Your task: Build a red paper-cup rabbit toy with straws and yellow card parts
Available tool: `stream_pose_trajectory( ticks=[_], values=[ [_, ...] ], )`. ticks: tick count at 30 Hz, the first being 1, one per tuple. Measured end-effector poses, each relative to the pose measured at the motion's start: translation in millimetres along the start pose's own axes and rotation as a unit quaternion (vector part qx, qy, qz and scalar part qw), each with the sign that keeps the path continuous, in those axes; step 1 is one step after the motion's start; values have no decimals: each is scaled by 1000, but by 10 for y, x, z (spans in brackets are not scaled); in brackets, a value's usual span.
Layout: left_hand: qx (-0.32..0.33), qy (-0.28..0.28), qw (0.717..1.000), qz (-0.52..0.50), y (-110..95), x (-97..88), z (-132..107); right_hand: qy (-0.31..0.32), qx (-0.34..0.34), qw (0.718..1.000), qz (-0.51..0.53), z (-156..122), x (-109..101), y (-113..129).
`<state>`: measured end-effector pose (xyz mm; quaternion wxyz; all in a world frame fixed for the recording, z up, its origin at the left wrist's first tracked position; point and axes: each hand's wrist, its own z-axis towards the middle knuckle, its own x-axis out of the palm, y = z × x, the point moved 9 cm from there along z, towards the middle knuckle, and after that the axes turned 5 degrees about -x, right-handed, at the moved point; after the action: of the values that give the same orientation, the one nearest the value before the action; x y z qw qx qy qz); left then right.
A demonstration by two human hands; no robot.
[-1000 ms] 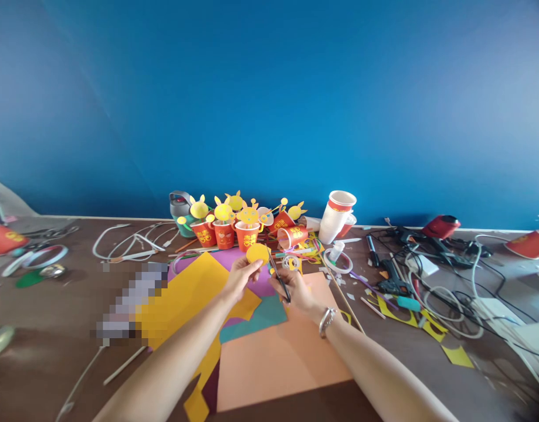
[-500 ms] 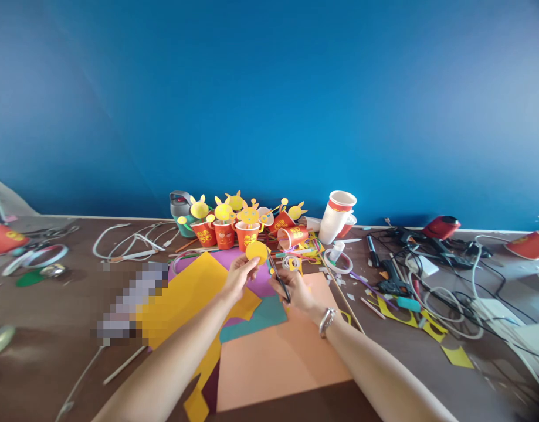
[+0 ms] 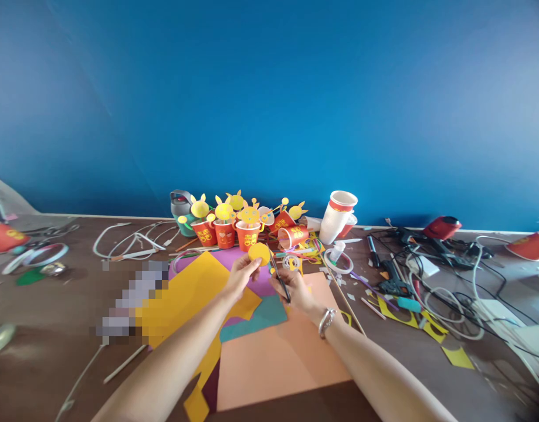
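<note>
My left hand [image 3: 243, 274] pinches a round yellow paper disc [image 3: 259, 253] by its lower edge, above the coloured sheets. In my right hand [image 3: 294, 287] is a pair of scissors [image 3: 281, 282] with dark handles, its blades pointing up beside the disc's right edge. Whether the blades touch the paper I cannot tell. Beneath the hands lie a yellow sheet [image 3: 187, 293], a purple sheet [image 3: 227, 258], a teal piece [image 3: 263, 319] and a large peach sheet [image 3: 282, 363].
Behind the hands stand red paper cups [image 3: 248, 237] with yellow animal-face cutouts [image 3: 223, 211]. A stack of white cups [image 3: 332, 225] is further right. Glue guns [image 3: 395, 285], tangled cables [image 3: 454, 305] and yellow scraps [image 3: 457, 356] lie at right. A white cable [image 3: 106, 243] is at left.
The yellow disc has shifted slightly right and turned a little in my left hand, coming closer to the scissors. My right hand stays in nearly the same place.
</note>
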<state>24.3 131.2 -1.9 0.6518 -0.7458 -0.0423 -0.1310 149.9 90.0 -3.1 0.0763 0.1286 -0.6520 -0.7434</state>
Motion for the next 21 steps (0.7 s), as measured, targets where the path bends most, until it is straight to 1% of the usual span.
stream_pose_trajectory(
  ticks=[7, 15, 21],
  values=[
    [4, -15, 1000, -4, -40, -14, -34, -2, 0, 1000, -9, 6, -2, -8],
    [27, -28, 999, -4, -121, -18, -50, -1, 11, 1000, -4, -1, 2, 16],
    [36, -29, 999, -9, -111, -32, -47, 1, 16, 1000, -11, -2, 0, 12]
  ],
)
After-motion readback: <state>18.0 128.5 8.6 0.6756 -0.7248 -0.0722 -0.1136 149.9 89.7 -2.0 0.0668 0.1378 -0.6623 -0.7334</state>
